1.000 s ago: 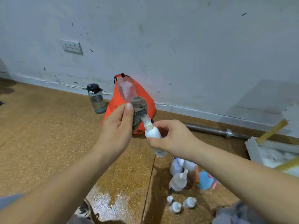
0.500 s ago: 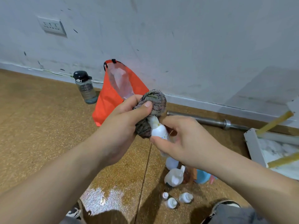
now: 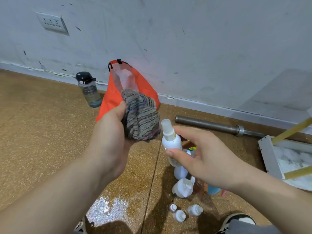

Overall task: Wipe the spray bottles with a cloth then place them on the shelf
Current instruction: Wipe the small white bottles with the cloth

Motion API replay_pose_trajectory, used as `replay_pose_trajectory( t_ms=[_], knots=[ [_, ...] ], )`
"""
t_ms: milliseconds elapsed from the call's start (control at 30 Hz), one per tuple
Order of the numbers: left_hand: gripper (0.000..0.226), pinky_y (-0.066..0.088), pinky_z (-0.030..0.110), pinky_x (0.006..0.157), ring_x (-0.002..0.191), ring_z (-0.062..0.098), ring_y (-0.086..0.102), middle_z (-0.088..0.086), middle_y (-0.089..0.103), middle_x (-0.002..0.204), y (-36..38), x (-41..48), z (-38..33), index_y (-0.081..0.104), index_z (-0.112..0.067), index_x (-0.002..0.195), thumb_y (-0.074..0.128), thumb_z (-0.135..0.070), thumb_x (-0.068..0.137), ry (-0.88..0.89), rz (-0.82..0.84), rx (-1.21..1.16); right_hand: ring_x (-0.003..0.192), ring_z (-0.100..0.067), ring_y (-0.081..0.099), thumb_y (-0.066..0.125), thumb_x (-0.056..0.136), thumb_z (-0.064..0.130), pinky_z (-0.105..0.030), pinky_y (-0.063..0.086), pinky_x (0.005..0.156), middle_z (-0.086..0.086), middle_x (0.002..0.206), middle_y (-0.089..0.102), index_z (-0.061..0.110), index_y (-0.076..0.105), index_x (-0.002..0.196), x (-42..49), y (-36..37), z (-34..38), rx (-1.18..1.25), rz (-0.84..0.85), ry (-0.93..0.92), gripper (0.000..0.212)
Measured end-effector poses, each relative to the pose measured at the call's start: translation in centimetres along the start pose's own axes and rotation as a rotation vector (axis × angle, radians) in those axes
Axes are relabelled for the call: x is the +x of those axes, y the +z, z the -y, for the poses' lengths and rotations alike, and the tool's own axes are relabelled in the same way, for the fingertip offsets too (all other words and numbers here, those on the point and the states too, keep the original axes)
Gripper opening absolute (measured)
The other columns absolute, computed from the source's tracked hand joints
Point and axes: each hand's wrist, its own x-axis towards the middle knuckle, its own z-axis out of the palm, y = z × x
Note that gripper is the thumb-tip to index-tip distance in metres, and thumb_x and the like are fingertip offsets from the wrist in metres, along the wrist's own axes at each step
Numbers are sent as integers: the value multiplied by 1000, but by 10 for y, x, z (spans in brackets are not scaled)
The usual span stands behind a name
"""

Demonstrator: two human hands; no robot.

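My right hand (image 3: 200, 154) pinches a small white spray bottle (image 3: 171, 141) upright between thumb and fingers, its clear cap on top. My left hand (image 3: 109, 137) grips a bunched grey striped cloth (image 3: 141, 115) just left of the bottle, a small gap apart from it. Below on the floor stand several more bottles (image 3: 183, 188), among them three small white ones (image 3: 179, 214). At the right edge lies a white shelf (image 3: 270, 154) with a marble-pattern board and yellow rods.
An orange bag (image 3: 108, 98) leans on the wall behind the cloth, with a dark water bottle (image 3: 89, 91) to its left. A steel bar (image 3: 216, 125) lies along the wall base. My shoe (image 3: 239, 220) is at the bottom right. A wet patch (image 3: 108, 210) glistens on the cork floor.
The cloth has come off the bottle's top and moved up and left in my left hand. My right hand keeps the bottle upright, now uncovered.
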Motion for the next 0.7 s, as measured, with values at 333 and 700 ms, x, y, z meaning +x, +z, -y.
replay_pose_trajectory(
  t_ms=[333,700],
  knots=[
    [53,43,29,111,133,-1,56,-21,65,138,13,-30,35,54,-41,143,65,-58,94,140,270,353,89,-37,64,64,100,17,-57,53,81,-23,94,67,7,67,104,-6,4,11,450,12,41,11],
    [31,55,53,79,80,24,64,14,74,93,8,-15,22,74,-19,101,53,-42,104,10,22,403,100,-20,73,61,103,14,-30,57,89,-5,101,77,15,73,108,-5,-11,15,506,32,132,14]
  ],
)
